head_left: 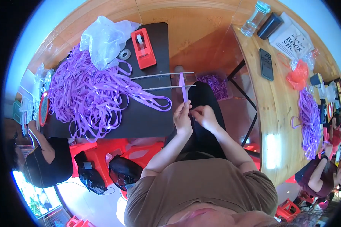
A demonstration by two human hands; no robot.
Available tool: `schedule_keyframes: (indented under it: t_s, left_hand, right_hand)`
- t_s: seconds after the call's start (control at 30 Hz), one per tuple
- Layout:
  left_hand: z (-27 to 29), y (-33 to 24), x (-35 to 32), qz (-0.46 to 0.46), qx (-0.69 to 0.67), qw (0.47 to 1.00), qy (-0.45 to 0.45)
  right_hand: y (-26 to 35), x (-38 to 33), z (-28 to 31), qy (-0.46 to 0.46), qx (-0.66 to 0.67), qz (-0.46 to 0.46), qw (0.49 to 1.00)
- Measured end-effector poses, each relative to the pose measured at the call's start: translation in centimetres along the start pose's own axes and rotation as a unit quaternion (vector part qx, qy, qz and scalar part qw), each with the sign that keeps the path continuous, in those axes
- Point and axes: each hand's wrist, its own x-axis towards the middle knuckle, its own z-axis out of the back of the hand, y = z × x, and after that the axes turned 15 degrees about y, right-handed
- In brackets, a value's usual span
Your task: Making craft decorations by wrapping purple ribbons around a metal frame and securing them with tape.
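1. Eyes on the purple strip (182, 83): it stretches across the upper rod (159, 75) and the lower rod (159, 89), out past the edge of the black table (149, 123), its near end running down to the left hand (183, 119).
2. The left fingers are pinched together on that strip. The right hand (207, 118) is just beside, fingers curled — whether anything sits in them, I cannot tell.
3. Done so far: one strip is set across both rods. Down in the clear tub (230, 92), purple pieces (215, 86) are gathered; I'd judge them earlier output, but can't confirm it.
4. Left over: plenty, by the look of it. A big heap of purple ribbon (91, 90) lies loose on the table.
5. Hard to make out: the rods' left ends vanish at the heap, the strip's path round them is unclear, the right fingertips are blurred — and the dark trouser leg (207, 104) hides part of the tub.
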Motion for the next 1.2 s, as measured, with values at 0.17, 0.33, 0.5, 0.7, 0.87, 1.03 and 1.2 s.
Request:
schedule_keyframes:
  t_s: [0.17,0.33,0.5,0.7,0.87,1.03,1.2]
  left_hand:
    - [1.1,-0.2,-2.4,0.019,0.034,0.999,0.030]
    - [2.6,0.0,-3.3,0.045,0.014,0.998,0.043]
    - [3.4,-0.7,-4.6,0.085,0.053,0.994,0.030]
    - [4.9,-0.3,-5.1,0.110,0.068,0.990,0.053]
    - [5.6,-0.5,-5.0,0.169,0.008,0.985,0.046]
    - [6.5,-0.9,-4.8,0.239,-0.054,0.968,0.049]
    - [6.6,-1.5,-4.9,0.243,-0.055,0.966,0.065]
  right_hand:
    - [1.7,0.7,2.0,-0.056,0.190,0.083,0.977]
    - [3.6,1.6,0.4,0.062,0.376,0.076,0.922]
    - [2.5,1.9,-0.8,0.040,0.370,0.088,0.924]
    - [3.0,1.0,-1.6,0.028,0.418,0.070,0.906]
    - [2.2,0.9,-1.7,0.051,0.430,0.068,0.899]
    - [2.0,0.9,-1.8,0.066,0.428,0.070,0.898]
    - [2.5,0.7,-1.7,0.070,0.421,0.063,0.902]
